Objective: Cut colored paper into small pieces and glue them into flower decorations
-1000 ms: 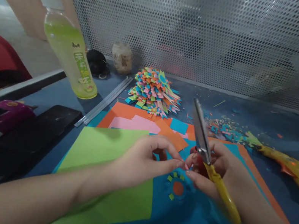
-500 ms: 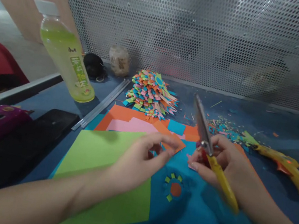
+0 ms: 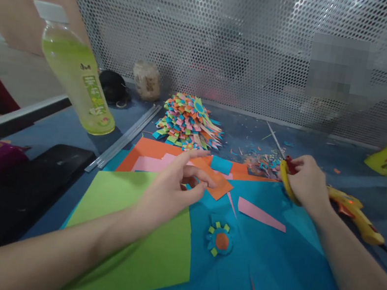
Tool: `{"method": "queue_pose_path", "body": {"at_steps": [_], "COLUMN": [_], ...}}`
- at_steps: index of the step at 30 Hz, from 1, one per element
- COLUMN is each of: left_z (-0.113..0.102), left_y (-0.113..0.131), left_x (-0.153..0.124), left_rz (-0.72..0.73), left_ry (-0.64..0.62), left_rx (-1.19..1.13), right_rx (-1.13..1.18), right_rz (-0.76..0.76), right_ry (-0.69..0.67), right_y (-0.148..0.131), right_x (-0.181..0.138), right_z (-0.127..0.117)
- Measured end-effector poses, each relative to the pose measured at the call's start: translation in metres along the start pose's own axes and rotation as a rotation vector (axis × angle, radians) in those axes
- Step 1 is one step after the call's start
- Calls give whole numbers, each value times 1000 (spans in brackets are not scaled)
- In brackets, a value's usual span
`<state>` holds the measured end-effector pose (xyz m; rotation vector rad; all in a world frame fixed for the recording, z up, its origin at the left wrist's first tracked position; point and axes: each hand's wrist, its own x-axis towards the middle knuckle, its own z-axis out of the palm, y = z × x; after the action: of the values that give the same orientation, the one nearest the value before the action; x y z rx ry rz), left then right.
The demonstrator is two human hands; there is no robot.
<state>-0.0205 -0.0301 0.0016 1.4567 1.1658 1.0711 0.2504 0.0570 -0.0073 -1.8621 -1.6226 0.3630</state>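
My right hand (image 3: 307, 182) grips a pair of scissors (image 3: 285, 169) by the yellow and red handle, with the metal blades pointing up and away over the paper scraps. My left hand (image 3: 174, 186) hovers above the green sheet (image 3: 131, 244). Its index finger reaches forward, the thumb lies close to the curved fingers, and I see nothing held. On the blue paper (image 3: 280, 270) lies a small blue paper flower (image 3: 220, 240) with an orange centre and green tabs. Right of the left hand are an orange piece (image 3: 219, 185) and a pink paper strip (image 3: 259, 214).
A layered pile of colourful paper flowers (image 3: 188, 121) stands at the back. A drink bottle (image 3: 77, 79) and clear sticks (image 3: 125, 138) are left, beside a black phone-like slab (image 3: 40, 183). A yellow glue gun (image 3: 362, 217) and small scraps (image 3: 263, 161) lie right.
My right hand has carried the scissors right and away from me, and the blades have tipped lower. The pink strip now lies on the blue paper. My left hand has shifted slightly left.
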Motion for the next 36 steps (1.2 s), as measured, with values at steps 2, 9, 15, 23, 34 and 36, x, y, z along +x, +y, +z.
{"method": "queue_pose_path", "body": {"at_steps": [2, 9, 15, 23, 34, 36], "left_z": [-2, -2, 1, 0, 0, -1], "left_y": [3, 3, 3, 8, 12, 11], "left_x": [1, 2, -2, -7, -15, -14], "left_rz": [-14, -15, 54, 125, 51, 8], "left_ry": [5, 47, -11, -131, -226, -244], "left_rx": [-4, -111, -353, -508, -635, -690], "right_rx": [6, 193, 469, 622, 612, 635], "right_rz": [4, -55, -102, -97, -95, -101], "right_ry": [8, -18, -254, -309, -326, -320], "right_y": [0, -17, -41, -39, -33, -33], "right_x": [0, -15, -44, -51, -54, -54], "right_z": [0, 2, 8, 9, 17, 17]}}
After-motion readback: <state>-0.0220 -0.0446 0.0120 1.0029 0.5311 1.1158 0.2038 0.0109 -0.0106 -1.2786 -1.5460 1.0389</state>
